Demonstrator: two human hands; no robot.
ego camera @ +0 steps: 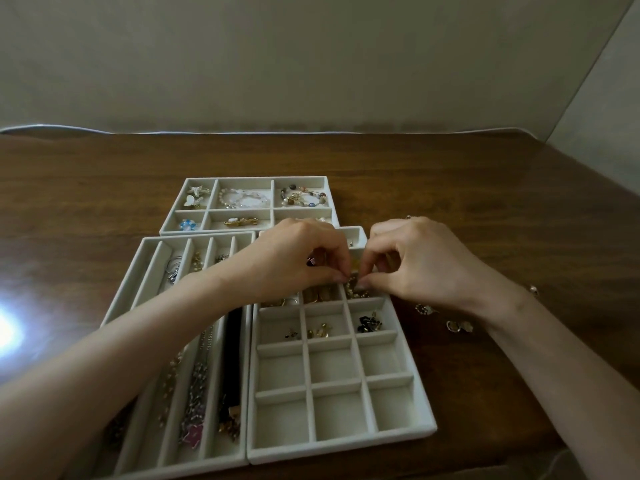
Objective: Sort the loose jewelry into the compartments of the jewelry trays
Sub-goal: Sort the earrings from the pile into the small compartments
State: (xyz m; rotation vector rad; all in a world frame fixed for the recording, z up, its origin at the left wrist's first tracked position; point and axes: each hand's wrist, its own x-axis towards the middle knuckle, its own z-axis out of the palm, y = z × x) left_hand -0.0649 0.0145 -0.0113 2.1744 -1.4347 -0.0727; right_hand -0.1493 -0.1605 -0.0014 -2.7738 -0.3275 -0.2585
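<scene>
This is a room in a home, most likely a bedroom or dressing corner, not a shop or workshop. A dark brown, glossy wooden table (104, 174) with a rounded far edge stands against a plain beige wall (311, 57), and the bright glare of a light (7, 327) shines at its left edge. Three pale grey, fabric-covered jewelry trays (341, 441) sit by the near edge, holding a mixed collection: white beaded bracelets (242, 199), a gold brooch (240, 221), long chains (197, 375), small gold pieces (318, 330) in square compartments. A few loose gold earrings (459, 326) lie on the bare wood near the table's right edge.
</scene>
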